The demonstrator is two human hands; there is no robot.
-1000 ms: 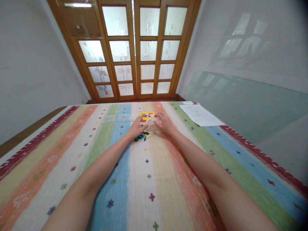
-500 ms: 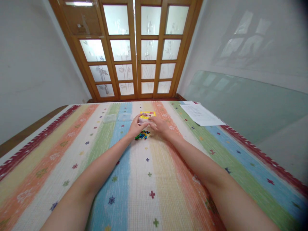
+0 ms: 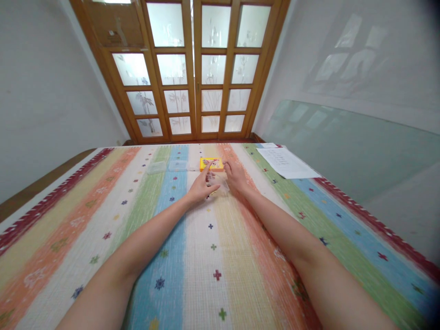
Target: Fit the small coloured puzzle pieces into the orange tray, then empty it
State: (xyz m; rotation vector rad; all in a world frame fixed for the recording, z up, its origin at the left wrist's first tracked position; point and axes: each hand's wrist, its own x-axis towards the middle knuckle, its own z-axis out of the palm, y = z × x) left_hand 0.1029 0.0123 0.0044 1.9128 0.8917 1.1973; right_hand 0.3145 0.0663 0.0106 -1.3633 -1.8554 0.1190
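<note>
A clear plastic box (image 3: pixel 220 183) is tilted between my hands, just in front of a yellow box (image 3: pixel 211 164). My left hand (image 3: pixel 202 185), its fingers around the clear box's left side, covers most of the small colored pieces on the cloth. At the right end of the yellow box is my right hand (image 3: pixel 234 175), its fingertips near the clear box's upper right side; whether they grip it is too small to tell. Two clear plastic containers, one (image 3: pixel 178 166) nearer and one (image 3: pixel 156 167) farther left, lie on the striped tablecloth.
White paper sheets (image 3: pixel 287 162) lie at the back right of the table. A glass panel (image 3: pixel 343 146) leans along the right wall. Wooden doors with glass panes (image 3: pixel 172 91) stand beyond the table's far edge.
The clear box has turned and come nearer, over the colored pieces. My left hand has shifted slightly right, and my right hand has moved a little right and away from my left.
</note>
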